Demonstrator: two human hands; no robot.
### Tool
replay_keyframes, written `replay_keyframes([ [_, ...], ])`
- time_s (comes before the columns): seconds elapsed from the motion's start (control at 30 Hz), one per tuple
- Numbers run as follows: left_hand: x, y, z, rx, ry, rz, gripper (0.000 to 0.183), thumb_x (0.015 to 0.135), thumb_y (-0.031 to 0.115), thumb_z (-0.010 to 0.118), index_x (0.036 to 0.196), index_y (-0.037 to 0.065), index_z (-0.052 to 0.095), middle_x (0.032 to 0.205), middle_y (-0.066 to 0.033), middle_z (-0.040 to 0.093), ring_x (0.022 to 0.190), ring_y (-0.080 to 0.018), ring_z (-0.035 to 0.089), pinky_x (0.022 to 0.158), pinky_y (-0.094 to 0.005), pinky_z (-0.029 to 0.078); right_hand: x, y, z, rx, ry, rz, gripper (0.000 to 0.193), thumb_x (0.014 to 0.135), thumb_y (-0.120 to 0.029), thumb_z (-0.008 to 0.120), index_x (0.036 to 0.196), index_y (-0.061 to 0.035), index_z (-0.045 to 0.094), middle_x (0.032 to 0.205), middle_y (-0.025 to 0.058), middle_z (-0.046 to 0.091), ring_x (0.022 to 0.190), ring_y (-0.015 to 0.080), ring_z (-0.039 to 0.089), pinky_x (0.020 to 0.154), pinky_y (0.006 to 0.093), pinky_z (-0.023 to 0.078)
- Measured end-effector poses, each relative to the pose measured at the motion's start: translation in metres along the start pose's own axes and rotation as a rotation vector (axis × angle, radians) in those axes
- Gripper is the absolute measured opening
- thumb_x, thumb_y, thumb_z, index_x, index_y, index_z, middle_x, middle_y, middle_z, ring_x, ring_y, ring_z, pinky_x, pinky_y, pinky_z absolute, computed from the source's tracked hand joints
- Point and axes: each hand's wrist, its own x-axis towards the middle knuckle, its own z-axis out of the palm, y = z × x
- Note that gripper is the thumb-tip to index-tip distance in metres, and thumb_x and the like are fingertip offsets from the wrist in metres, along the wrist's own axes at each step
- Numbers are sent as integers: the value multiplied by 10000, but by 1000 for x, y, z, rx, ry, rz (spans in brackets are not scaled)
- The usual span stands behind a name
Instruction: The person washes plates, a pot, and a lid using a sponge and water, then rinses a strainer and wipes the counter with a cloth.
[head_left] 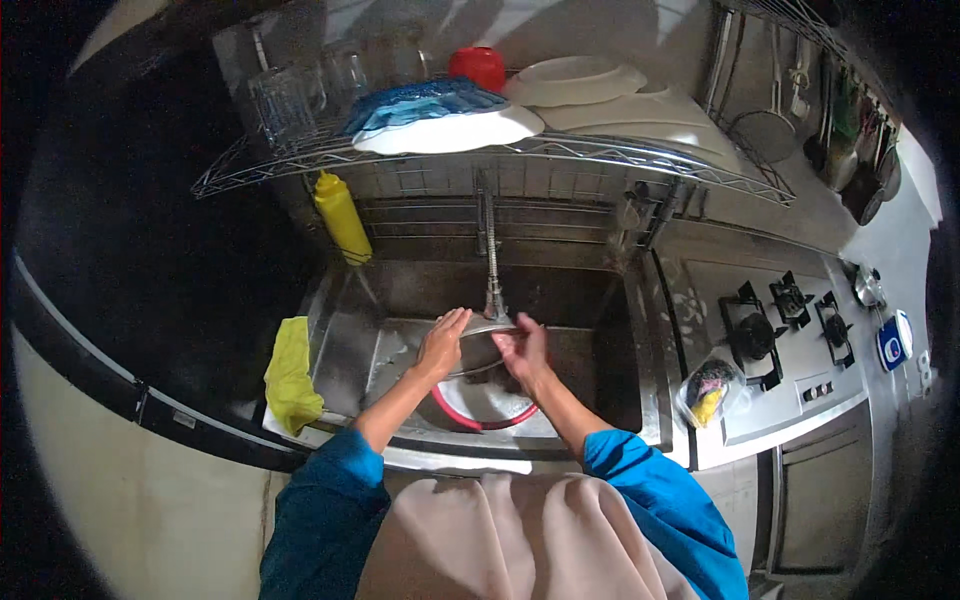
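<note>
A round, lid-like disc with a thin shiny rim [478, 350] is held tilted beneath the tap [493, 290] in the steel sink. My left hand [440, 345] grips its left side, fingers stretched along the edge. On the opposite side my right hand [524, 353] has hold of the rim, slightly blurred, with its thumb side up. The exact kind of disc is hard to make out. Below both hands a white basin with a red rim [480, 425] rests in the sink, partly covered by the disc.
A wire shelf [600, 152] above the sink carries plates, glass mugs and a red bowl [478, 68]. A yellow squeeze bottle [343, 218] stands at the sink's back left. A yellow-green cloth [291, 375] hangs at left. On the right are a gas hob [800, 350] and a plastic bag [711, 393].
</note>
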Motion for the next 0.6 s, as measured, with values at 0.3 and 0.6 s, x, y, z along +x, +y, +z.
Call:
replay_keyframes([
  [0.3, -18, 16, -12, 106, 8, 105, 479, 778, 150, 508, 1219, 31, 362, 1272, -182, 324, 1209, -290, 270, 992, -393, 199, 83, 23, -3, -447, 170, 115, 143, 790, -254, 547, 809, -117, 508, 657, 63, 495, 520, 199, 438, 393, 311, 349],
  [0.6, -70, -80, 1, -824, -67, -1094, 708, 710, 633, 452, 1107, 47, 458, 1060, -94, 514, 943, -237, 491, 784, -358, 404, -76, -47, 40, -1201, -335, -315, 456, 743, -168, 584, 1148, -14, 442, 1213, 97, 414, 1074, 202, 408, 951, 309, 270],
])
